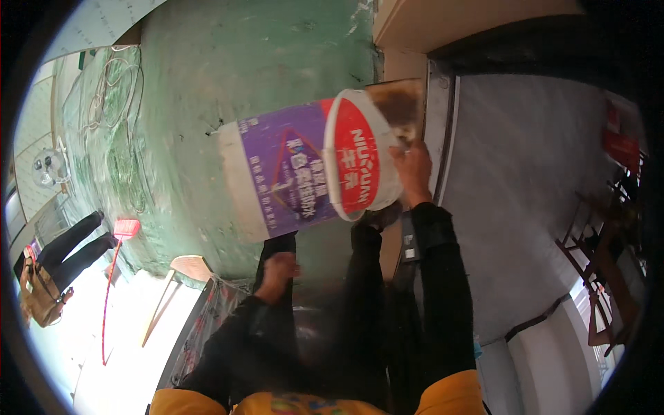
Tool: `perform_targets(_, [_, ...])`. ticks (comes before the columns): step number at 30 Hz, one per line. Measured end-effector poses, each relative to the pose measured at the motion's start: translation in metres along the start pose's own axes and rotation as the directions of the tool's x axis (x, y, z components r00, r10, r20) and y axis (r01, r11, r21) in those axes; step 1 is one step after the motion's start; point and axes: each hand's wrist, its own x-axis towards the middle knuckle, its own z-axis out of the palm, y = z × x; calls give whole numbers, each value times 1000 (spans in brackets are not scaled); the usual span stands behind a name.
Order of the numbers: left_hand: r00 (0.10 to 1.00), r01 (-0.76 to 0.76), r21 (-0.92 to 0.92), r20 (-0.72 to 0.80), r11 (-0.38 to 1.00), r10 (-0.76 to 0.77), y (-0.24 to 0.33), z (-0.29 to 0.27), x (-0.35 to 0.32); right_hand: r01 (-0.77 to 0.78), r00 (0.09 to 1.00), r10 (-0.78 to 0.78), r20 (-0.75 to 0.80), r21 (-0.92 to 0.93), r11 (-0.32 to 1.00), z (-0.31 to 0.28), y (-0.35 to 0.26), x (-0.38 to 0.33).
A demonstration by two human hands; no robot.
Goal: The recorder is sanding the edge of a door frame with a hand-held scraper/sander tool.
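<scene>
A white plastic bucket (297, 166) with a purple and red label lies tilted on its side in front of me, above the green floor covering. My right hand (413, 169) is closed on the bucket's end at the right, by the red band. Lower down, my left hand (278, 277) hovers apart from the bucket, over my leg; motion smears its fingers. Just beyond the right end of the bucket is a brown-stained surface (395, 100), and I cannot tell whether it belongs to the bucket.
Green sheeting (207, 62) covers the floor, with a loose cable (111, 90) at far left. A pink broom (126, 228) and another person (52, 277) are on the left. A door track (443, 124) borders a grey floor (526, 187); a dark wooden frame (598, 270) stands at right.
</scene>
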Motion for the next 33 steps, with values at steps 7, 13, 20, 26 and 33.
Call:
perform_targets(7, [864,-46,-221,-498,974,-73,110,-68,59,-13,999,22,-49,181,983,-1,55,20])
perform_targets(13, [924,-205,-595,145,778,354,161,4,110,-138,986,155,-66,206,969,-1,71,14])
perform_targets(20, [894,-376,-282,141,883,426,209,46,99,-372,918,397,-10,322,871,-24,34,8])
perform_targets(26, [874,-378,-282,206,882,440,215,67,87,-420,874,446,195,765,488,-63,-33,-19])
perform_targets(33, [870,-404,-199,219,893,442,212,90,66,-414,881,425,206,770,485,-66,-21,-47])
